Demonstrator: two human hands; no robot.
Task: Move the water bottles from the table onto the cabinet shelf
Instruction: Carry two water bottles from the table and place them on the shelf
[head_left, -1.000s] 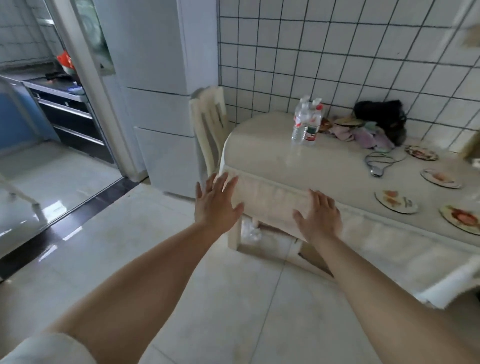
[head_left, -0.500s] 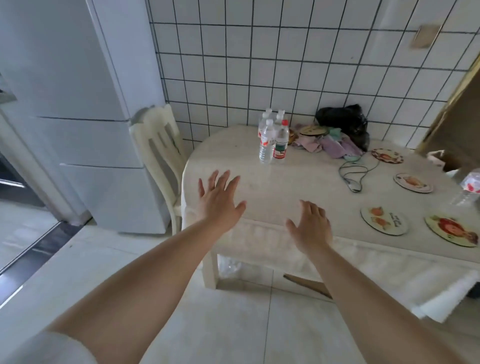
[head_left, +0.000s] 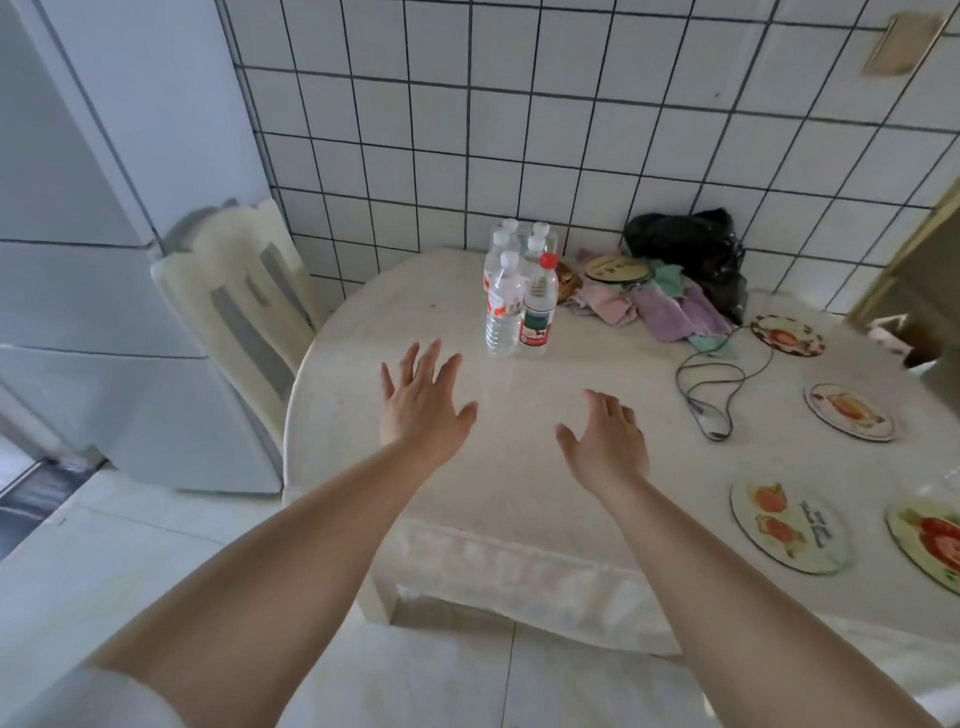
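Several clear plastic water bottles stand in a tight cluster on the cream table (head_left: 467, 493), near the tiled wall. The front two are a white-capped bottle (head_left: 503, 306) and a red-capped bottle with a green label (head_left: 539, 306); more white-capped ones (head_left: 522, 239) stand behind. My left hand (head_left: 421, 405) hovers over the table, fingers spread, a short way in front and left of the bottles. My right hand (head_left: 605, 441) is open too, palm down, nearer to me and to the right. Neither hand touches a bottle. No cabinet shelf is in view.
A cream chair (head_left: 234, 306) stands at the table's left end beside a white fridge (head_left: 104, 260). Cloths (head_left: 660, 306), a black bag (head_left: 685, 244), a cable (head_left: 711, 395) and several decorated round mats (head_left: 789, 525) lie on the table's right half.
I have come closer to the table. Both hands have moved forward from the table's front edge to over its top, nearer the bottles.
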